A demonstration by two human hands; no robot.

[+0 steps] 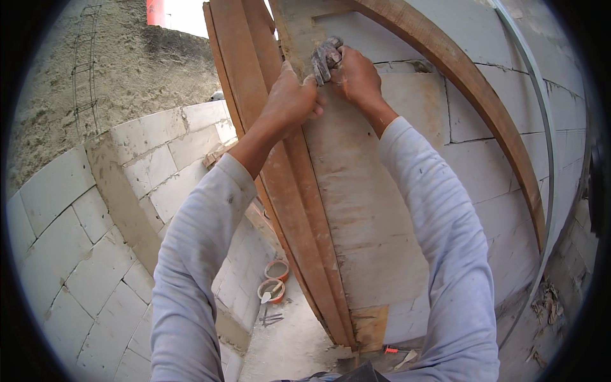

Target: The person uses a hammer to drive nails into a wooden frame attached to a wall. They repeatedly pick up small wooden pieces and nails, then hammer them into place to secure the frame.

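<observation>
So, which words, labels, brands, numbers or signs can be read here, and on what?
None can be read.
Grey metal tool in the right hand: no lettering visible.
Brown wooden frame and pale block wall: none visible.
Red object at top left, small round tubs on the floor: too small to tell.

The frame [289, 191] runs from eleven o'clock down to near six, with the panel [369, 191] just beside it, toward three. At twelve, the right grip [356, 75] has the tool [325, 60] before the panel; the left grip [294, 99] is near. The block wall [86, 286] lies at nine, two buckets [276, 270] on the floor [277, 340] near seven.
</observation>
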